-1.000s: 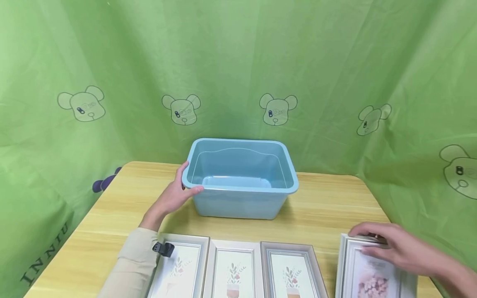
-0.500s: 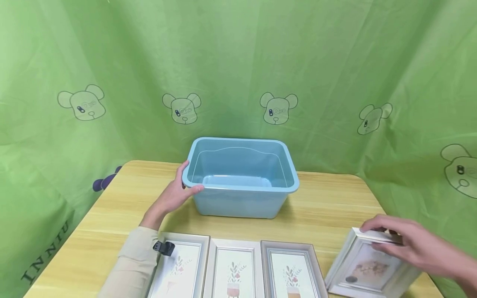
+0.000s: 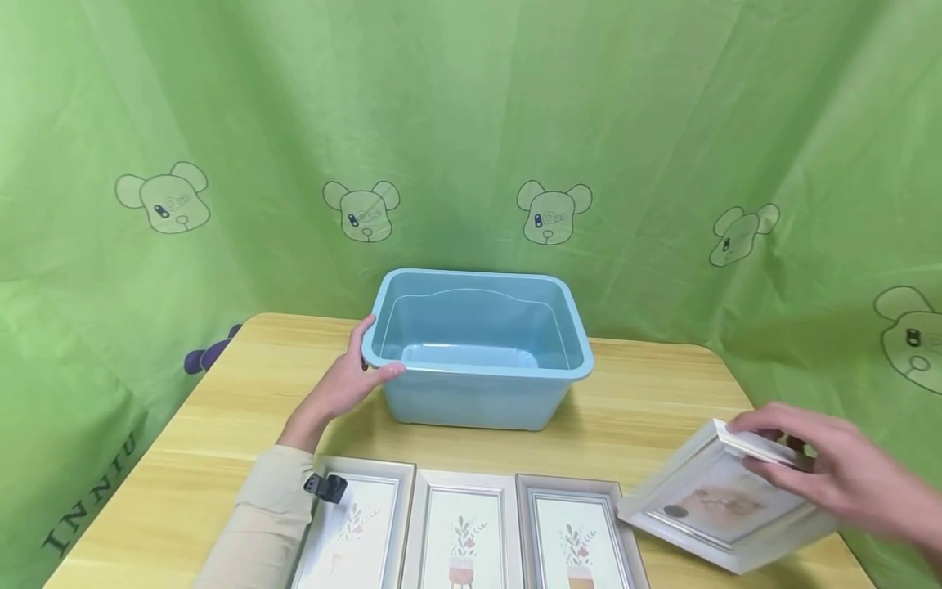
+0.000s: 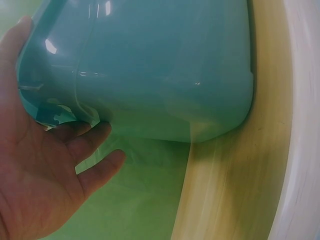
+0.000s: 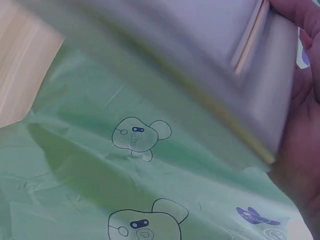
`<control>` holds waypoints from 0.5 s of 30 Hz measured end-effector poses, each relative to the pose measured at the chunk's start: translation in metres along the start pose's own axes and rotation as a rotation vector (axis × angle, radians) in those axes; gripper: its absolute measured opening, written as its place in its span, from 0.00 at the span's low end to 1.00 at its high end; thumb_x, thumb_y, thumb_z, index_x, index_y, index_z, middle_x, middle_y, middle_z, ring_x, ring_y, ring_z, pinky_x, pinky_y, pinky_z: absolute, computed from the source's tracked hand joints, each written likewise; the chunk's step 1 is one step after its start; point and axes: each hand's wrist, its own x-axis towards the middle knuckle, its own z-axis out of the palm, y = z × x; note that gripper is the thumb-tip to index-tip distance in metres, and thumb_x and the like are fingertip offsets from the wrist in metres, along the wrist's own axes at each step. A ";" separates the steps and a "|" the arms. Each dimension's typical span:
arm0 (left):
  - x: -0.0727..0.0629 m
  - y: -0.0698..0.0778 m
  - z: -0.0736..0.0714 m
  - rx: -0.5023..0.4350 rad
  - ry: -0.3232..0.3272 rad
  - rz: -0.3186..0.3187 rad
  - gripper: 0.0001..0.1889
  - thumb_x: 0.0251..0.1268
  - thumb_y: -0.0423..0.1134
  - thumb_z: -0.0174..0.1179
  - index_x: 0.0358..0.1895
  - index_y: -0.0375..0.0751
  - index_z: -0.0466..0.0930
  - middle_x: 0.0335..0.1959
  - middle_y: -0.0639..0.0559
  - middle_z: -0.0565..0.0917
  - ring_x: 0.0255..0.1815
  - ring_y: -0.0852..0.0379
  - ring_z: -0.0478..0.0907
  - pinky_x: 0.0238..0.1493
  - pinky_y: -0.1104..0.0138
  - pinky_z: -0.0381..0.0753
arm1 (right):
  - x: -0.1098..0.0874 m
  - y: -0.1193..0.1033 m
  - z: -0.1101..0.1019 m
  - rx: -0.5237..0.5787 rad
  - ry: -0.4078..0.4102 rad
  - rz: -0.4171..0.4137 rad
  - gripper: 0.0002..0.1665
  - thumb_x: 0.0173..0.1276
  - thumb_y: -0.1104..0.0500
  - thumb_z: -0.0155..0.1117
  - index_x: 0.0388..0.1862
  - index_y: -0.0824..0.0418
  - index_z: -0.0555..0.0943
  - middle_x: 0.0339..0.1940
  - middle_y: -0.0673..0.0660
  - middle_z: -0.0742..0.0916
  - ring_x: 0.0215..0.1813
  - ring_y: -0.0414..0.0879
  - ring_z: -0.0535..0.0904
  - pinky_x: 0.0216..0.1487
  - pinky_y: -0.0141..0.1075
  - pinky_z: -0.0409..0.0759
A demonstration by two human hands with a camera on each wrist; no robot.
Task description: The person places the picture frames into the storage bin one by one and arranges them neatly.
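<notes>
A light blue plastic tub (image 3: pixel 471 401) stands on the table. My left hand (image 3: pixel 342 388) holds its near left corner, thumb over the front rim and index finger along the left side. In the left wrist view, the other fingers (image 4: pixel 102 170) reach under the tub's rim. On the right, my right hand (image 3: pixel 824 458) grips the top end of a white picture frame (image 3: pixel 724 499) with a pale pink picture, thumb on its front. The frame leans to the left, its lower left corner overlapping the rightmost lying frame. The right wrist view shows the picture frame (image 5: pixel 210 65) blurred and close.
Three picture frames with potted-plant prints lie in a row at the near side: a left one (image 3: pixel 353 523), a middle one (image 3: pixel 462 532) and a right one (image 3: pixel 577 532). A green curtain (image 3: pixel 471 123) with bear heads surrounds the wooden table (image 3: pixel 662 393).
My right hand has risen and tilted the picture frame from near upright, swinging its lower end left towards the row. My left hand stays on the tub's corner.
</notes>
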 end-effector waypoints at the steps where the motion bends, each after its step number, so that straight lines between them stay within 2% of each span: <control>1: 0.000 0.000 0.000 0.000 0.001 -0.001 0.56 0.54 0.64 0.65 0.77 0.64 0.33 0.70 0.31 0.66 0.69 0.37 0.68 0.67 0.42 0.68 | 0.001 -0.001 -0.001 0.002 0.010 0.007 0.41 0.31 0.76 0.77 0.49 0.53 0.81 0.39 0.36 0.83 0.35 0.26 0.76 0.31 0.16 0.74; 4: 0.000 -0.001 0.000 0.003 0.003 -0.005 0.56 0.54 0.65 0.65 0.77 0.64 0.33 0.70 0.31 0.66 0.69 0.37 0.68 0.67 0.42 0.68 | 0.006 -0.003 -0.001 0.001 0.039 0.011 0.41 0.30 0.76 0.76 0.49 0.54 0.81 0.37 0.36 0.82 0.31 0.26 0.74 0.27 0.17 0.72; 10: 0.000 -0.002 0.001 0.003 0.005 -0.001 0.56 0.54 0.64 0.65 0.77 0.64 0.33 0.70 0.32 0.66 0.69 0.37 0.68 0.68 0.42 0.68 | 0.014 -0.008 0.000 0.003 0.079 -0.018 0.38 0.30 0.75 0.76 0.48 0.58 0.81 0.37 0.38 0.82 0.31 0.26 0.74 0.25 0.16 0.72; 12: 0.001 -0.002 0.001 0.003 0.006 0.000 0.56 0.53 0.65 0.65 0.77 0.64 0.33 0.70 0.32 0.66 0.69 0.37 0.68 0.68 0.42 0.68 | 0.017 -0.010 -0.002 0.005 0.096 -0.025 0.35 0.32 0.73 0.75 0.47 0.60 0.82 0.38 0.38 0.82 0.31 0.25 0.74 0.24 0.16 0.73; 15: 0.001 -0.002 0.002 0.002 0.007 -0.004 0.56 0.53 0.65 0.65 0.77 0.66 0.33 0.70 0.32 0.66 0.69 0.37 0.68 0.68 0.42 0.68 | 0.022 -0.010 -0.004 0.037 0.139 -0.054 0.23 0.46 0.64 0.75 0.45 0.64 0.82 0.38 0.39 0.83 0.32 0.25 0.74 0.23 0.16 0.73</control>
